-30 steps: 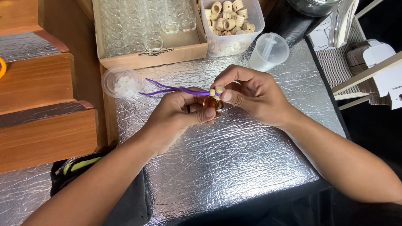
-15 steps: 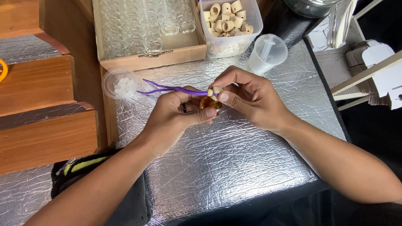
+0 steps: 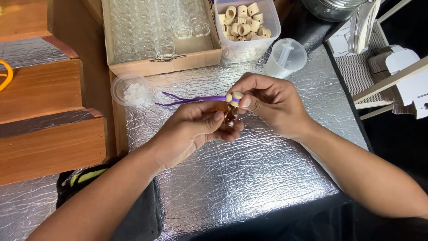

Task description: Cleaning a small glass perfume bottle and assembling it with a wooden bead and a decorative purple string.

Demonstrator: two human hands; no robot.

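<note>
Remaining clamped as before: both hands (image 3: 232,116) on small bottle (image 3: 230,117), purple ribbon (image 3: 191,99).

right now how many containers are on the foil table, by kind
cardboard box of glass vials: 1
clear plastic tub of wooden rings: 1
clear cup: 1
round clear lid dish: 1
small bottle in the hands: 1
total: 5

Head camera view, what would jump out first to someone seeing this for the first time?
Dead centre, the left hand and right hand pinch a small bottle with a wooden bead and purple ribbon at its neck, above a crinkled silver foil tabletop. Behind them sit a cardboard box of clear glass vials and a plastic tub of wooden beads.
</note>
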